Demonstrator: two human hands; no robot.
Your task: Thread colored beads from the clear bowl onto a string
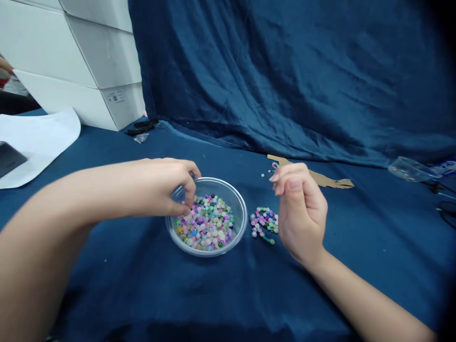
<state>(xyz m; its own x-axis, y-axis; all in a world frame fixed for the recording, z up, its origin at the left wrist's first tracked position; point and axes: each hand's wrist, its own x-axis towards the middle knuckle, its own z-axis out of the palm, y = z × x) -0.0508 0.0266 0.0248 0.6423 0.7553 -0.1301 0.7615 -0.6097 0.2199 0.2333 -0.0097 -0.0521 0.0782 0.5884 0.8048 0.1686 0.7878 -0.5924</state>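
Note:
A clear round plastic bowl (243, 223) stands on the blue cloth, holding many small coloured beads (210, 225). My left hand (178, 187) reaches over its left rim from above. Its thumb and a finger come together at the edge of the beads; what lies between the tips is too small to make out. To the right of the bowl, my right hand (301, 209) is raised, fingers curled against the thumb. Whatever it grips is hidden. Just behind it lies a strand of beads (264, 221), partly covered by the hand.
Torn brown cardboard (326, 179) lies behind my right hand, near a few small beads (273, 167). White boxes (89, 61) are stacked at back left beside a blue curtain (285, 71). White paper (53, 137) lies left; a clear plastic container (409, 169) lies far right.

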